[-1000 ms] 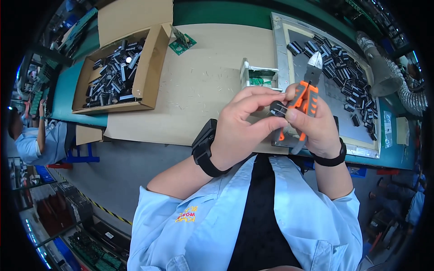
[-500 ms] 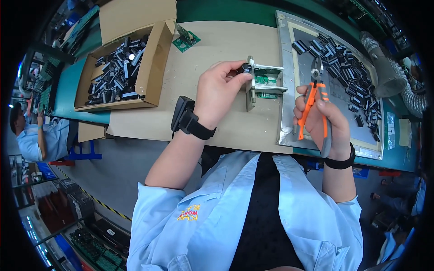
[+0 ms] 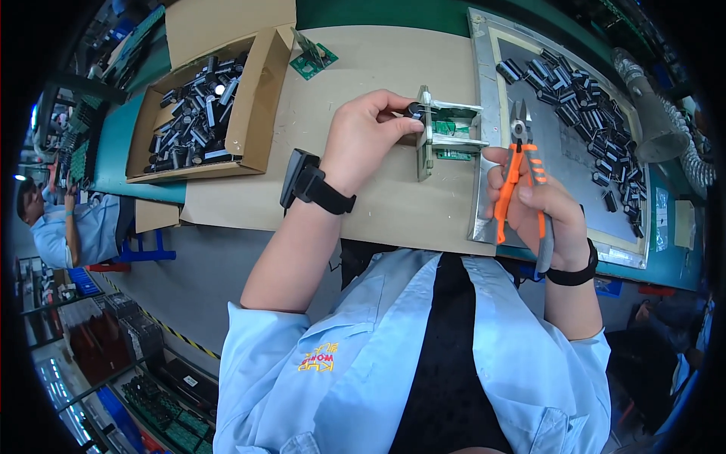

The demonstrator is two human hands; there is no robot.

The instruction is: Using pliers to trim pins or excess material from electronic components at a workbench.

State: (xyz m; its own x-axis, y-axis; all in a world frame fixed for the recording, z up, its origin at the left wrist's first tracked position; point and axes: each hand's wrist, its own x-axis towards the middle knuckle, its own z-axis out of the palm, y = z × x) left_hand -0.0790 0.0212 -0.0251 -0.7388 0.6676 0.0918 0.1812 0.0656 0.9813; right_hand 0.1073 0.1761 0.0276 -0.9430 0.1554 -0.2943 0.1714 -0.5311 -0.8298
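My left hand (image 3: 361, 144) pinches a small black cylindrical capacitor (image 3: 414, 110) between thumb and fingers. Its far end meets the upright plate of a metal fixture (image 3: 425, 155), and thin leads seem to stick out past the plate. Green circuit board (image 3: 452, 129) shows between the fixture's two arms. Held in my right hand (image 3: 558, 212) is a pair of wire cutters (image 3: 508, 194) with orange and grey handles. Their jaws point away from me and are parted, a little right of the fixture, touching nothing.
A cardboard box (image 3: 253, 113) of loose capacitors stands at the left. More capacitors (image 3: 578, 113) lie in a metal-framed tray (image 3: 482, 83) on the right, beside a ducted hose nozzle (image 3: 656, 132). Behind, a green circuit board piece (image 3: 314, 62) rests on the mat. Another person (image 3: 76, 227) works far left.
The cutters have tilted slightly left and their jaws and handles are spread wider. My left hand keeps its pinch on the capacitor at the fixture. The whole view has shifted a little.
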